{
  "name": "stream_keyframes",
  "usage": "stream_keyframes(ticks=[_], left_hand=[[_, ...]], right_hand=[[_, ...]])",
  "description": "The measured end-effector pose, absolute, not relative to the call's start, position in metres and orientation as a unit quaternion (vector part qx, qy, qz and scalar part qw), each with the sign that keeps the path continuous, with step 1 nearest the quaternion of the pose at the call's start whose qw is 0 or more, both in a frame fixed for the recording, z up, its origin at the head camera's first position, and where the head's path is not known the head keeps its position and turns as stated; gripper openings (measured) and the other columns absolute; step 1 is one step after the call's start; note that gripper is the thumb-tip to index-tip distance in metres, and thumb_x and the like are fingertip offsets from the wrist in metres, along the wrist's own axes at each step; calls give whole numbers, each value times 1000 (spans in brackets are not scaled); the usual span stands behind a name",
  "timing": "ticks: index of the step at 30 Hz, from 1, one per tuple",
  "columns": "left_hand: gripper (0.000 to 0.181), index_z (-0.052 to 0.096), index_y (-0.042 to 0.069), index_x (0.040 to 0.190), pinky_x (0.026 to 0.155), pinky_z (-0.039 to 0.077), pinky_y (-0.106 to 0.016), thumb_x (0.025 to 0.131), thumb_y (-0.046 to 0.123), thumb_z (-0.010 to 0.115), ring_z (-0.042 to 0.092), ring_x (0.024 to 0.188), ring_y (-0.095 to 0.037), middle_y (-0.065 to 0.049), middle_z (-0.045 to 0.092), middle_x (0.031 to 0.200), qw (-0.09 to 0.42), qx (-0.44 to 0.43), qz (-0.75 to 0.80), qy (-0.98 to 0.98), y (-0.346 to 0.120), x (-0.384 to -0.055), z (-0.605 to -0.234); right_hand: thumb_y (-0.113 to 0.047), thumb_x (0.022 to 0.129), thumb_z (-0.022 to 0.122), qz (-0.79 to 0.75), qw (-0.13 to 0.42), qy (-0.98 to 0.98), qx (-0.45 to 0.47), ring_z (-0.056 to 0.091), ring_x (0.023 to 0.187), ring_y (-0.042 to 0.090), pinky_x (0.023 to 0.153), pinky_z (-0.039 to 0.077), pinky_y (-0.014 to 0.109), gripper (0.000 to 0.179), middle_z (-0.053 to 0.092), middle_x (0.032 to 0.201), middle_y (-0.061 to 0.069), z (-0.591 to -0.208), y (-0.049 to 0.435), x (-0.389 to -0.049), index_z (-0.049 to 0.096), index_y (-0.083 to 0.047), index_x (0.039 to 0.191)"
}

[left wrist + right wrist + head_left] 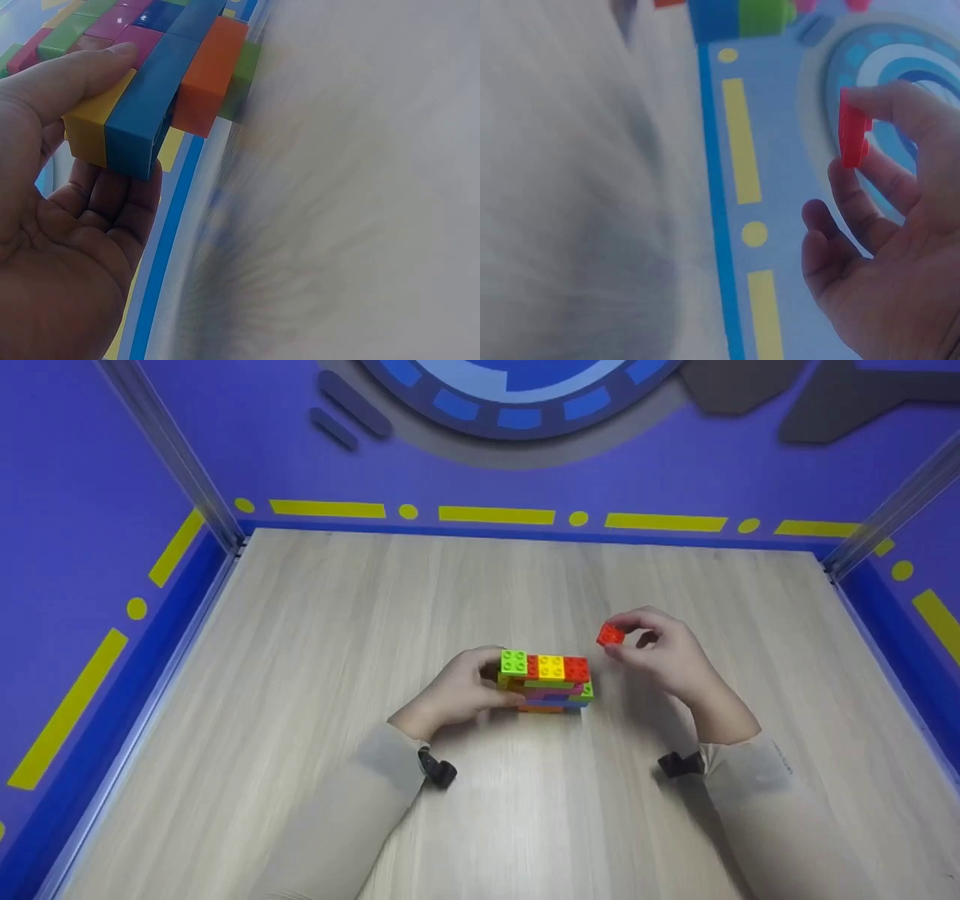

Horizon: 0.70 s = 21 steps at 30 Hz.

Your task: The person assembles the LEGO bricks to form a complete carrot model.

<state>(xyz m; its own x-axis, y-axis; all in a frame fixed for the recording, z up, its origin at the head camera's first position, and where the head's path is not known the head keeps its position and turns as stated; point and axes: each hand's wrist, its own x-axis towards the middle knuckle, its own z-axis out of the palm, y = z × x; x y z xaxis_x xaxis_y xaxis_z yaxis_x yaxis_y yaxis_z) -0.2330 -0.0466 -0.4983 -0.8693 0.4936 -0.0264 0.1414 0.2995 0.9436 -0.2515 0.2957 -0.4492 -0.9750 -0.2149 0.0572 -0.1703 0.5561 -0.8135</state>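
A wall of stacked toy building bricks (551, 690) stands near the middle of the table, with green, red and yellow studded bricks along its top. My left hand (461, 690) grips its left end, thumb on the near side. In the left wrist view, the thumb of the left hand (67, 225) lies across the wall's side, by a yellow brick (94, 124) and a long blue brick (146, 105). To the right of the wall and apart from it, my right hand (667, 656) pinches a small red brick (611, 635), also seen side-on as a thin red brick (850, 129) in the right wrist view.
The wooden table (300, 660) is enclosed by a blue back panel (525, 484) with yellow markings and by blue side panels. Metal posts (180, 457) stand at the corners. A black wrist strap (437, 769) sits on the left sleeve, another strap (681, 765) on the right.
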Motion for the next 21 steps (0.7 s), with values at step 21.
stream_keyframes(ticks=[21], left_hand=[[49,78,18,138,116,57,-45,92,16,95,72,125,-18,-2,78,136,163,199,561,787,-45,-233,-498]], right_hand=[[-7,99,84,-485,74,846,-210,71,107,14,97,58,21,30,81,123,10,-439,283,-229,80,-6,129]])
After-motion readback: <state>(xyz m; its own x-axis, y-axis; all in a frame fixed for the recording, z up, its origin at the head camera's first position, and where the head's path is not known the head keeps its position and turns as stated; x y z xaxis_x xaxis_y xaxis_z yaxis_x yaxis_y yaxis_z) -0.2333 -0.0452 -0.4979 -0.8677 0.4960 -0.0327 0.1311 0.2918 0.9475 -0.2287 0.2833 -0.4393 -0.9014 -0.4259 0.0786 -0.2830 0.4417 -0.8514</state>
